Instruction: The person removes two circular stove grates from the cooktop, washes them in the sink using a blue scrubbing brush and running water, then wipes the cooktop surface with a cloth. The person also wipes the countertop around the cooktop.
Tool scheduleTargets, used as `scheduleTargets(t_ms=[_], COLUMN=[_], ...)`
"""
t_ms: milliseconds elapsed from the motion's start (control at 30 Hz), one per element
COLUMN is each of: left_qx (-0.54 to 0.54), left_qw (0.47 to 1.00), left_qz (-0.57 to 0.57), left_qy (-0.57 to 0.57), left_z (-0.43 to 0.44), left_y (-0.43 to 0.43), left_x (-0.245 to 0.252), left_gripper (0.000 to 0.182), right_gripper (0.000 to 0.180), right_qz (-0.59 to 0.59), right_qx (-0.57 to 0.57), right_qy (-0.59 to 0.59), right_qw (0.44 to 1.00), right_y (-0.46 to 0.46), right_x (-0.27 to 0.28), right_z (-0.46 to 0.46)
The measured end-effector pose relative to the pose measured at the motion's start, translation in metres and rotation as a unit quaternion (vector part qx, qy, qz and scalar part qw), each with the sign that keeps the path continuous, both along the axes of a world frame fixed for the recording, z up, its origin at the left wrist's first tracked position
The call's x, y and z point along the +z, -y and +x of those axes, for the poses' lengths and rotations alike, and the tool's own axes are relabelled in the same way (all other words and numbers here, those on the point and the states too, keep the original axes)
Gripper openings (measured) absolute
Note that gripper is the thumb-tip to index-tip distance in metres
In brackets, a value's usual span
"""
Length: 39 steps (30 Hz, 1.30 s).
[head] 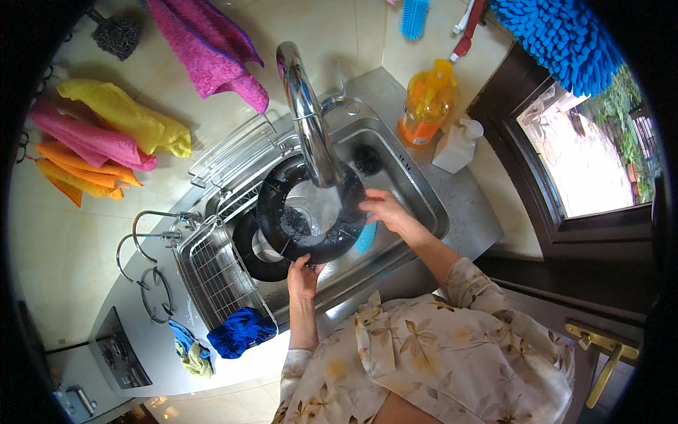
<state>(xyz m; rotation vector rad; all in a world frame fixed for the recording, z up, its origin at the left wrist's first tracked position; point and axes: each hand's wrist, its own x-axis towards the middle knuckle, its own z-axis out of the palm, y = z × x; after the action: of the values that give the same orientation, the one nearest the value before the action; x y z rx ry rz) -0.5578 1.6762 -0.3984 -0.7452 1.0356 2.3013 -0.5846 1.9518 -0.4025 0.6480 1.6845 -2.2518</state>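
Observation:
Both my hands hold a wet black ring-shaped metal piece (336, 241), which looks like a gas hob burner surround, tilted under the chrome faucet (312, 124). My left hand (303, 278) grips its lower edge. On its right edge are the fingers of my right hand (384, 209). Through its round opening a dark mesh scourer (295, 221) shows; whether it lies on the ring or below is unclear. A second black ring (270, 271) lies partly hidden in the left part of the steel sink (344, 275). Beneath the held ring's right side a light-blue brush (366, 237) is partly visible.
A wire rack (220, 275) with a blue cloth (241, 332) spans the sink's left end. Orange soap bottle (426, 106) and white pump bottle (458, 146) stand right. A pan support (156, 294) lies left. Cloths, including a pink towel (212, 53), hang along the wall.

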Motion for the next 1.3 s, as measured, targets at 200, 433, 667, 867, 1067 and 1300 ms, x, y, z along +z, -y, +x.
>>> scheduleTargets(t_ms=[200,433,667,867,1067,1300], left_qx=[-0.019,-0.086,-0.196,-0.181,-0.15,-0.081], left_qw=[0.991,0.988,0.976,0.98,0.989,0.993], left_qz=[0.099,0.068,0.021,0.069,0.001,-0.074], left_qy=[0.089,0.105,0.097,0.047,0.0,-0.033], left_z=[-0.013,-0.007,0.009,0.002,-0.034,-0.054], left_y=[-0.025,-0.038,-0.038,-0.054,-0.047,-0.041], left_x=[-0.046,-0.027,-0.002,-0.013,-0.027,-0.01], left_gripper=[0.035,0.027,0.032,0.035,0.028,0.015], right_gripper=[0.021,0.017,0.022,0.021,0.02,0.035], right_qz=[0.128,0.261,0.218,0.235,0.077,0.027], right_qx=[0.02,-0.011,-0.075,-0.078,-0.141,-0.151], right_qy=[-0.101,0.012,0.01,-0.075,-0.031,-0.021], right_qw=[0.986,0.965,0.973,0.966,0.986,0.988], right_y=[-0.003,-0.035,-0.047,-0.049,-0.031,-0.036], right_x=[0.047,0.061,0.07,0.069,0.029,-0.006], right_z=[0.011,0.041,0.096,0.113,0.097,0.079])
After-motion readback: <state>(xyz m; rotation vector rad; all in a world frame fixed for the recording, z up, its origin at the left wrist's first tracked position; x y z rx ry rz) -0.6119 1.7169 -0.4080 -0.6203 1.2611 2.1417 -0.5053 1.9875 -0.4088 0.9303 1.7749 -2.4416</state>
